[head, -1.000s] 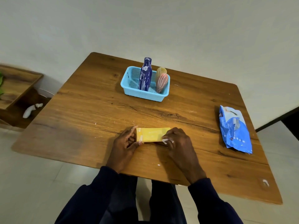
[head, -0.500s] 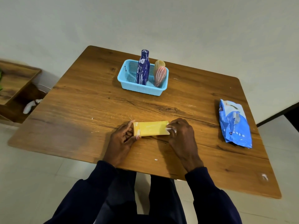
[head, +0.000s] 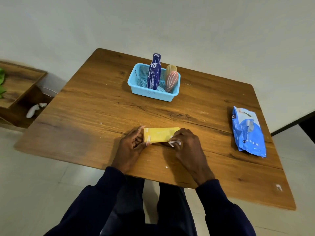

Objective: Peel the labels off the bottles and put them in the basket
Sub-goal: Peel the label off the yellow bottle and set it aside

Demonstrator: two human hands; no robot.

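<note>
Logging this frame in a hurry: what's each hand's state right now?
Left hand: grips the left end of the yellow bottle, which lies on the table.
Right hand: pinches a white label scrap at the bottle's right end.

Four bottles are counted now: yellow bottle (head: 161,135), blue bottle (head: 154,73), tan bottle (head: 171,68), pink bottle (head: 171,80). One basket (head: 151,95) is seen, one packet (head: 247,133), one label scrap (head: 173,143), one worktop (head: 95,106). Two hands are noted: left hand (head: 131,148), right hand (head: 188,145).

Yellow bottle (head: 160,135) lying sideways; blue bottle (head: 154,74), pink bottle (head: 171,80), tan bottle (head: 171,68) standing in light-blue basket (head: 153,96).
</note>
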